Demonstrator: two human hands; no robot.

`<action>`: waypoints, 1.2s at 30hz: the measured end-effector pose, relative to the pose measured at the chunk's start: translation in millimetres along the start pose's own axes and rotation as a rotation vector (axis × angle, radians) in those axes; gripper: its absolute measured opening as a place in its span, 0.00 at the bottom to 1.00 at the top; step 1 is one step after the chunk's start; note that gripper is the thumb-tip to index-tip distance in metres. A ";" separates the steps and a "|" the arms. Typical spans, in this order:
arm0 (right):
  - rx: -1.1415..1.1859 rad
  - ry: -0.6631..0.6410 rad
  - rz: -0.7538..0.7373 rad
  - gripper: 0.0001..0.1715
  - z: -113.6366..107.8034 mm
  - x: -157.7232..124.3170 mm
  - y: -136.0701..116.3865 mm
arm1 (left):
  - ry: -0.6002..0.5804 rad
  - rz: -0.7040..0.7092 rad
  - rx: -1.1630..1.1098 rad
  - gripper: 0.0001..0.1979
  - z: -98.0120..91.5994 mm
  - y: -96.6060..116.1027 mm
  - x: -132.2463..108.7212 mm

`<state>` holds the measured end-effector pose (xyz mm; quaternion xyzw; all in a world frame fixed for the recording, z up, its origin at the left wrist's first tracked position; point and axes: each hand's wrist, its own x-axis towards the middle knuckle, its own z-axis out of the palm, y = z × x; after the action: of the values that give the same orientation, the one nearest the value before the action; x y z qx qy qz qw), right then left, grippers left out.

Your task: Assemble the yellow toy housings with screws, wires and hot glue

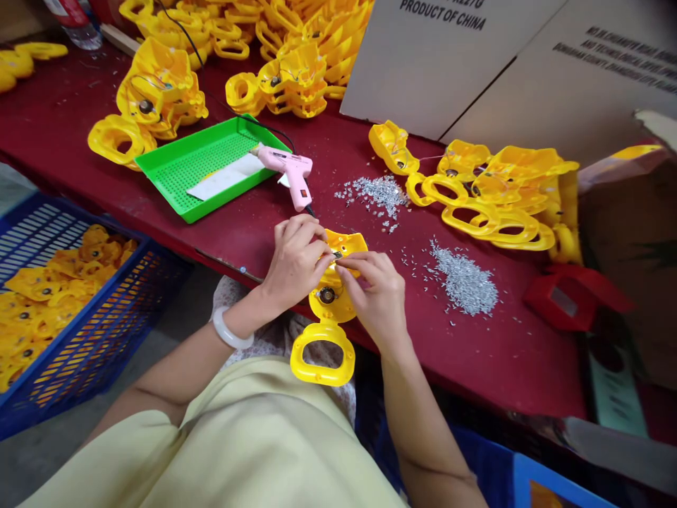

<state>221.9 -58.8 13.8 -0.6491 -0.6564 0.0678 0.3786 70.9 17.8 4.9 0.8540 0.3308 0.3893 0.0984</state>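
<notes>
A yellow plastic shell half [343,243] with a looped handle rests at the table's front edge, its handle hanging over my lap. A round dark speaker-like disc [327,295] sits inside it. Over the upper part of the shell, my left hand [297,259] has its fingers closed in a pinch at a small dark part [337,255]. From the other side my right hand [378,291] pinches at the same spot with thumb and forefinger. The fingertips partly hide this part, so its kind is unclear.
A pink glue gun [288,169] leans on a green tray [198,208]. Small silvery pieces [383,194] and a pile of screws [468,282] lie to the right. Yellow shells [508,183] stand beyond. A blue crate [106,339] is at left, cartons [423,70] behind.
</notes>
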 end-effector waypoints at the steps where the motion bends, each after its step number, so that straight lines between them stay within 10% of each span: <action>1: 0.015 -0.024 0.004 0.11 -1.0 0.0 -0.7 | -0.001 -0.011 -0.006 0.05 0.2 0.2 -0.2; 24: 0.411 0.009 0.344 0.14 2.5 24.1 6.0 | -0.054 0.076 -0.018 0.05 8.2 4.7 -0.1; 32: -0.217 -0.007 0.134 0.13 -5.9 9.7 -3.2 | -0.004 0.051 -0.012 0.04 10.4 1.4 0.4; 36: -0.125 -0.046 0.113 0.11 -9.1 -1.3 -9.7 | 0.028 0.033 -0.028 0.04 11.2 1.2 0.2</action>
<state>219.3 -65.1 25.3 -0.7056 -0.6301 0.0627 0.3180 79.8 18.1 -2.0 0.8523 0.3128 0.4074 0.0992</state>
